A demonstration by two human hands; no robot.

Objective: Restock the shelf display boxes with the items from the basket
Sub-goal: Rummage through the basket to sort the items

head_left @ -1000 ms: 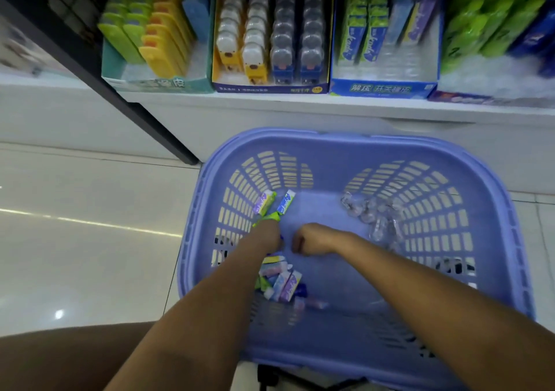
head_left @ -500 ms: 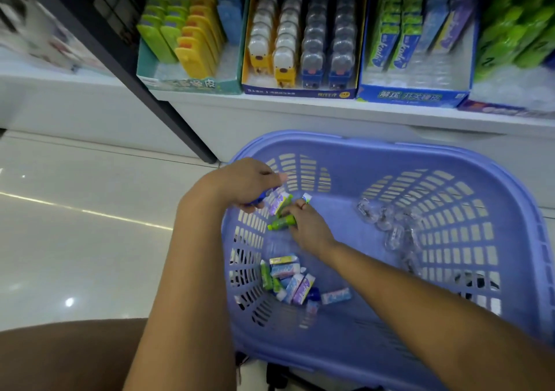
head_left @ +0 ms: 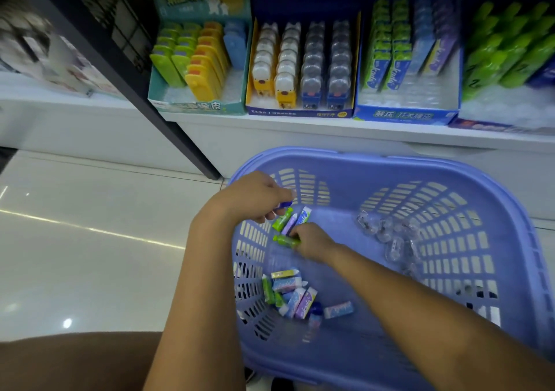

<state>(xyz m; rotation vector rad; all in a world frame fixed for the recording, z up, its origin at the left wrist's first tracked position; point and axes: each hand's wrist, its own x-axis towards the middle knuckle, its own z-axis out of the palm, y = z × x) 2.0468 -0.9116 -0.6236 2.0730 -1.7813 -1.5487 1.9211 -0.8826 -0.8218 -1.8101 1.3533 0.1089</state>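
Note:
A lilac plastic basket (head_left: 510, 210) stands on the floor below the shelf. Inside it lies a loose pile of small toothpaste-style erasers (head_left: 292, 294) in green, blue and purple. My left hand (head_left: 255, 198) hovers at the basket's far left corner and grips a few of these erasers (head_left: 292, 218), fanned out from its fingers. My right hand (head_left: 312, 240) is just below it and pinches one green eraser (head_left: 285, 240). The matching blue display box (head_left: 405, 114) sits on the shelf above, its front half holding only clear plastic.
Crumpled clear wrappers (head_left: 387, 234) lie in the basket's right half. On the white shelf (head_left: 300, 126) stand a teal box of yellow and green items (head_left: 195, 107), a dog-figure box (head_left: 300, 111) and green packs (head_left: 504, 60). A black post (head_left: 135, 90) slants left. My knee (head_left: 75, 360) is bottom left.
My left hand rose from the pile to the basket's far left corner with erasers in it. My right hand followed and took hold of a green eraser. The view tilted up slightly.

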